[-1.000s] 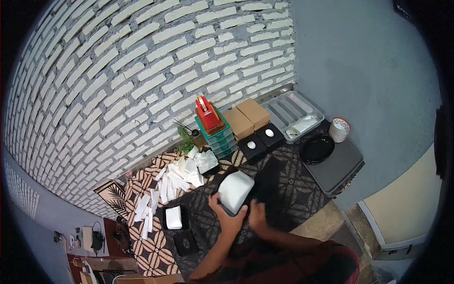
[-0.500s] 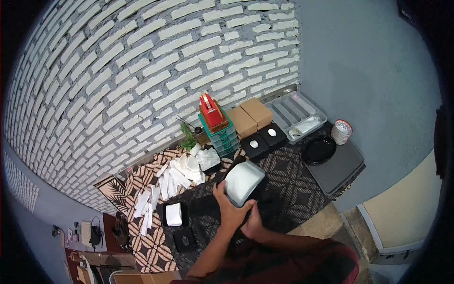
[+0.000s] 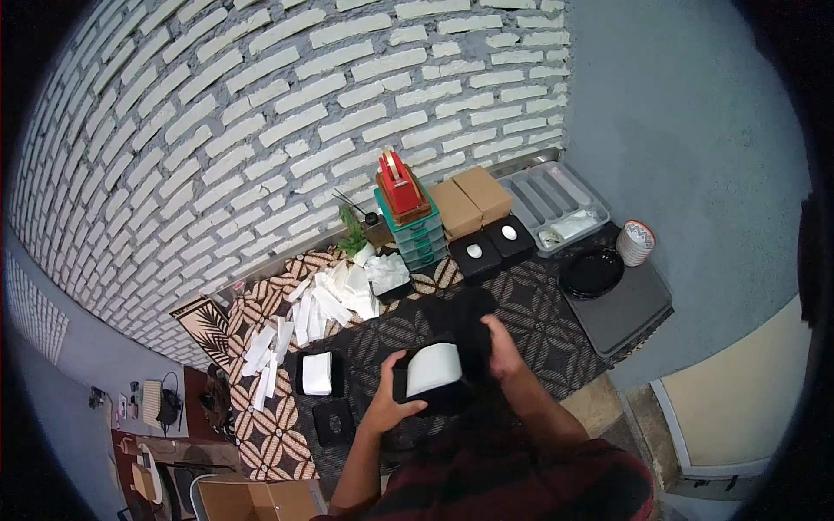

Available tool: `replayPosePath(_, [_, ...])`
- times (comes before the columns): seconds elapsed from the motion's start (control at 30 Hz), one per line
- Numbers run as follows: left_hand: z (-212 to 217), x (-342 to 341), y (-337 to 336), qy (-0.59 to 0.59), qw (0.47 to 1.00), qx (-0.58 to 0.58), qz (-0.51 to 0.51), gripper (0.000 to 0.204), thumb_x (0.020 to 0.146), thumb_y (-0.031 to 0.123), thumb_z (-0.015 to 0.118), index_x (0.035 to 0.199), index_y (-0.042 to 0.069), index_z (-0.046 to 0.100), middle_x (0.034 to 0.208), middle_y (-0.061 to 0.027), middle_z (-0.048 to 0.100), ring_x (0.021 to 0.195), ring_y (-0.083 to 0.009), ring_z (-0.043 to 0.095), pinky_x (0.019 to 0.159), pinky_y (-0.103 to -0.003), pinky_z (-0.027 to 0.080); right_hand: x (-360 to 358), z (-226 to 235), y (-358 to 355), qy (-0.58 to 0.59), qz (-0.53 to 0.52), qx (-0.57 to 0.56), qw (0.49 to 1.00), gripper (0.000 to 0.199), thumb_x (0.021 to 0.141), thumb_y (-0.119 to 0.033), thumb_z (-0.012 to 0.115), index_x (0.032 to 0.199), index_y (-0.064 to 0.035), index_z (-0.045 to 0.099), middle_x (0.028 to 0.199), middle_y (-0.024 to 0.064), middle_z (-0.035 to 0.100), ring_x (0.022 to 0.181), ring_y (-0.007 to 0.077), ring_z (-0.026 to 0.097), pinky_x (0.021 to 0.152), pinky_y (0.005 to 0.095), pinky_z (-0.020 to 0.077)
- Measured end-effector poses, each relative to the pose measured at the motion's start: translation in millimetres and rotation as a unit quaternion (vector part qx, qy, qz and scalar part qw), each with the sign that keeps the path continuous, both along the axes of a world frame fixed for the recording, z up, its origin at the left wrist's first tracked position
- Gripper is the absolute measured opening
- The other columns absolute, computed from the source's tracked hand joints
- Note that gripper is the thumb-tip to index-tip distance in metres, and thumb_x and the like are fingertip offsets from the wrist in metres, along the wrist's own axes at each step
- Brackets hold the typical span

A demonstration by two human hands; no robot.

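My left hand (image 3: 390,401) is wrapped around the near left side of a black open box (image 3: 448,400), thumb at its near edge. Inside the box sits a thick white stack of tissues (image 3: 433,368). On the box's right, my right hand (image 3: 506,349) grips a dark black piece (image 3: 473,334), perhaps a lid; its shape blends into the dark cloth. Left of my hands stands another black box holding folded white tissues (image 3: 317,374). Nearer to me lies a flat black lid (image 3: 334,422) with an oval opening.
Loose white paper strips (image 3: 317,304) lie at the left back. Behind stand a green drawer unit (image 3: 419,243) with a red tape dispenser (image 3: 398,189), cardboard boxes (image 3: 469,198) and two black tissue boxes (image 3: 477,253). At right are black plates (image 3: 592,273), bowls (image 3: 637,243) and a grey tray (image 3: 621,317).
The white tissue stack, earlier tilted up between both hands, now sits lower and nearer in the black box. My right hand has moved right and away from it, onto the black piece.
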State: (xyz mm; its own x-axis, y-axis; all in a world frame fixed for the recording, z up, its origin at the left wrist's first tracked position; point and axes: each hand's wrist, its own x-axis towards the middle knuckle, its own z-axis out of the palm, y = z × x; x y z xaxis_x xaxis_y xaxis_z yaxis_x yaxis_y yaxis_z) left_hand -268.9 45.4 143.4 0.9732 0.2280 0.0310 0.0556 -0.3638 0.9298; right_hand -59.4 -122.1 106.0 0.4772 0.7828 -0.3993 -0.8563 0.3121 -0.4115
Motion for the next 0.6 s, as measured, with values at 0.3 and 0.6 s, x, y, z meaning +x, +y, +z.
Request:
replayPosePath(0.3, [-101.0, -55.7, 2.6, 0.018, 0.955, 0.166, 0.247, 0.112, 0.059, 0.029, 0.093, 0.144, 0.002, 0.027, 0.145, -0.0233, 0.03, 0.137, -0.0386, 0.032, 0.115, -0.045, 0.029, 78.2, 54.7, -53.1, -0.166, -0.386, -0.084, 0.903, 0.038, 0.09, -0.034, 0.06, 0.113, -0.0031, 0.062, 0.115, 0.0102, 0.064, 0.102, 0.0238, 0.063, 0.091, 0.0382, 0.0508])
replayPosePath(0.6, [-144.5, -58.1, -14.9, -0.032, 0.935, 0.213, 0.283, 0.122, 0.059, 0.02, 0.092, 0.151, 0.001, 0.014, 0.151, -0.0272, 0.024, 0.139, -0.0402, 0.031, 0.116, -0.045, 0.03, 86.5, -37.2, -83.3, -0.606, -0.08, -0.478, 0.631, 0.049, 0.09, -0.035, 0.066, 0.113, 0.0078, 0.062, 0.102, 0.0244, 0.065, 0.099, 0.0375, 0.063, 0.09, 0.0419, 0.0481])
